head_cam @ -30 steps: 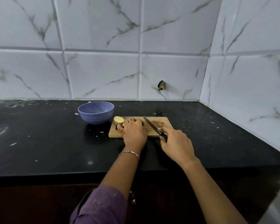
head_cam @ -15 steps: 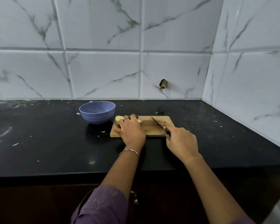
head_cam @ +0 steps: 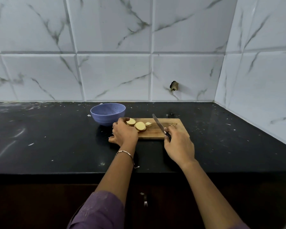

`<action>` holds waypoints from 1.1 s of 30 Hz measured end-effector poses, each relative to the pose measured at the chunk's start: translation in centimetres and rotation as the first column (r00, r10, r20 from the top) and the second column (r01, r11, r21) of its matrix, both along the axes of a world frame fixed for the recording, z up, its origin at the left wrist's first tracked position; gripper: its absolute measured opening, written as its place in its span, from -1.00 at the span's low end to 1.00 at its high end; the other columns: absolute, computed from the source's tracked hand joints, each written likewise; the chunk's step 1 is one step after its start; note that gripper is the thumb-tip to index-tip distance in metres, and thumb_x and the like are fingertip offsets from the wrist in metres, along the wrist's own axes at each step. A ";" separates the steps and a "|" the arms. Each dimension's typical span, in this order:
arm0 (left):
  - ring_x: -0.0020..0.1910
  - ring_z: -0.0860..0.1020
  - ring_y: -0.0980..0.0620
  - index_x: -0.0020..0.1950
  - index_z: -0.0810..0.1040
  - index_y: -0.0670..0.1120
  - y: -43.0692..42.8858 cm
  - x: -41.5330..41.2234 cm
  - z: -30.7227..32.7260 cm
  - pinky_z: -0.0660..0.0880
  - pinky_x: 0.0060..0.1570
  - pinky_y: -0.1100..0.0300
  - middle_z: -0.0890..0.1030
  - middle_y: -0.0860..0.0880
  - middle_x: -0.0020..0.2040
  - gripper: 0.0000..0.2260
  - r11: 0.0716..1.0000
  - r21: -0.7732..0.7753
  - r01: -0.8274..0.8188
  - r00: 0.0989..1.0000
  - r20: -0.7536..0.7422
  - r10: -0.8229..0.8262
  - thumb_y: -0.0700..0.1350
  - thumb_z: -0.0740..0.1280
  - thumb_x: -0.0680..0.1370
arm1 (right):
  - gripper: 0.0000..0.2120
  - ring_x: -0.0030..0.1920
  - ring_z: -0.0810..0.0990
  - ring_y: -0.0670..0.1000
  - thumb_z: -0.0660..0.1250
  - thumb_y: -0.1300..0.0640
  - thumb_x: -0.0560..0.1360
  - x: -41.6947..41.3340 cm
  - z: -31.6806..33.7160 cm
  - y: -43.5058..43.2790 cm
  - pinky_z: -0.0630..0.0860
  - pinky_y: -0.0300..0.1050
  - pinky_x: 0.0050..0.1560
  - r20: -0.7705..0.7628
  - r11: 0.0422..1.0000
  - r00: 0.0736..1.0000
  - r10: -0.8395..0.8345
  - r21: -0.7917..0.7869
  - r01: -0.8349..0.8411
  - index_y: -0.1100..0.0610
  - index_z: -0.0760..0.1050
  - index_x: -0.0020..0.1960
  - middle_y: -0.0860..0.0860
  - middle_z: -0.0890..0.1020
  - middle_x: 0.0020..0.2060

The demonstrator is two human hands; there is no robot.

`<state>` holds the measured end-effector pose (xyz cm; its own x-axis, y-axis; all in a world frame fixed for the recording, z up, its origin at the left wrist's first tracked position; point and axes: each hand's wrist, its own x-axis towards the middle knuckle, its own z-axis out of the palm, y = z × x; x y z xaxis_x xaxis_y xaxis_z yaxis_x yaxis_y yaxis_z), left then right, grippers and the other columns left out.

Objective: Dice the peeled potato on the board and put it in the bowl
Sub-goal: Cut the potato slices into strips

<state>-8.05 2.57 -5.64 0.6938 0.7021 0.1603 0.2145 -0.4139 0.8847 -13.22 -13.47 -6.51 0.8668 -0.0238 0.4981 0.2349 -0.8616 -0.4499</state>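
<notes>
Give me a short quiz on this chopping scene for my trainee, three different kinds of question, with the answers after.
1. True or false: the knife blade is touching the potato pieces.
2. Which hand holds the knife? A) left B) right C) neither
3. Fill in: the bowl stands off the board's ____ end.
Key: 1 false; 2 B, the right hand; 3 left.

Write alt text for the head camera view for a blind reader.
A person's left hand holds the leftmost of three pale yellow potato pieces on a wooden cutting board, while the right hand grips a steel-bladed knife over it. A lavender bowl stands beside the board on a black counter.
</notes>
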 end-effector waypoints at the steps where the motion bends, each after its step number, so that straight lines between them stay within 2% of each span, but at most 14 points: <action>1: 0.30 0.42 -0.01 0.16 0.54 0.12 0.5 -0.1 -0.1 0.14 0.31 -0.07 0.47 -0.01 0.28 -0.68 1.000 -0.018 0.006 1.000 0.011 -0.006 -0.28 0.28 0.55 | -0.88 -0.08 0.49 -0.06 0.29 0.11 0.60 -0.1 0.0 0.1 0.55 -0.04 -0.10 0.002 1.000 1.000 0.002 0.002 -0.002 0.03 0.52 0.13 -0.12 0.43 -0.13; 6: 0.21 0.47 0.06 0.02 0.57 0.15 1.8 -0.4 -0.8 0.18 0.28 -0.06 0.56 0.07 0.17 -0.68 0.996 -0.049 0.069 0.998 0.009 -0.069 -0.30 0.29 0.51 | -0.85 -0.05 0.54 -0.03 0.29 0.10 0.60 -0.5 0.1 0.0 0.56 -0.03 -0.10 -0.010 1.000 1.000 -0.001 -0.007 0.001 0.01 0.51 0.16 -0.13 0.44 -0.13; 10: 0.20 0.47 0.04 0.05 0.60 0.15 1.7 -0.8 -0.9 0.18 0.28 -0.06 0.57 0.08 0.17 -0.73 0.992 -0.016 0.123 0.992 -0.029 -0.123 -0.22 0.33 0.51 | -0.85 -0.14 0.46 -0.08 0.28 0.08 0.61 -0.4 0.1 0.1 0.49 -0.10 -0.18 -0.015 1.000 1.000 -0.011 -0.022 0.011 0.00 0.50 0.17 -0.12 0.47 -0.13; 13: 0.27 0.44 -0.02 0.12 0.61 0.18 1.7 -0.9 -1.0 0.22 0.29 -0.08 0.52 0.02 0.23 -0.80 0.984 0.106 0.143 0.985 -0.114 -0.131 -0.05 0.37 0.52 | -0.84 -0.16 0.44 -0.09 0.28 0.08 0.61 -0.2 0.0 0.0 0.43 -0.13 -0.19 -0.019 1.000 1.000 -0.016 -0.023 0.016 -0.01 0.49 0.19 -0.12 0.48 -0.14; 17: 0.32 0.36 -0.09 0.24 0.58 0.17 1.2 -1.2 -1.1 0.22 0.26 -0.09 0.44 -0.07 0.27 -0.72 0.918 0.335 0.213 0.955 -0.270 -0.123 0.09 0.30 0.55 | -0.84 -0.16 0.43 -0.08 0.28 0.09 0.61 -0.1 -0.1 -0.1 0.41 -0.13 -0.19 -0.024 1.000 1.000 -0.019 -0.019 0.018 0.00 0.50 0.18 -0.12 0.48 -0.14; 21: 0.30 0.37 -0.11 0.21 0.60 0.12 0.9 -1.2 -1.1 0.23 0.22 -0.10 0.46 -0.08 0.26 -0.70 0.884 0.410 0.226 0.943 -0.319 -0.093 0.14 0.27 0.54 | -0.81 -0.17 0.44 -0.09 0.27 0.08 0.61 0.0 -0.1 -0.1 0.41 -0.13 -0.18 -0.030 1.000 0.999 -0.018 -0.004 0.018 -0.02 0.50 0.21 -0.14 0.49 -0.14; 25: 0.28 0.38 -0.11 0.20 0.60 0.08 0.9 -1.1 -1.0 0.24 0.21 -0.09 0.47 -0.08 0.25 -0.69 0.875 0.436 0.212 0.949 -0.305 -0.078 0.12 0.27 0.52 | -0.75 -0.15 0.44 -0.10 0.27 0.07 0.61 0.2 -0.1 -0.2 0.41 -0.12 -0.16 -0.045 1.000 0.999 -0.020 0.021 0.021 -0.03 0.48 0.28 -0.14 0.52 -0.11; 29: 0.30 0.37 -0.10 0.26 0.52 0.02 0.6 -1.0 -0.6 0.21 0.26 -0.11 0.44 -0.08 0.27 -0.69 0.877 0.450 0.167 0.981 -0.162 -0.104 0.07 0.31 0.54 | -0.74 -0.12 0.49 -0.08 0.27 0.07 0.61 0.2 0.0 -0.1 0.42 -0.11 -0.15 -0.050 0.999 0.998 -0.026 0.030 0.028 -0.04 0.47 0.29 -0.14 0.53 -0.09; 33: 0.30 0.34 -0.09 0.24 0.54 0.07 -0.4 -0.2 -0.2 0.19 0.24 -0.10 0.43 -0.05 0.28 -0.70 0.780 0.583 0.225 0.974 -0.107 -0.201 0.08 0.30 0.53 | -0.74 0.01 0.58 0.00 0.27 0.08 0.61 0.2 0.0 -0.1 0.50 -0.06 -0.10 -0.046 0.999 0.999 -0.019 0.030 0.021 -0.03 0.49 0.28 -0.12 0.55 -0.05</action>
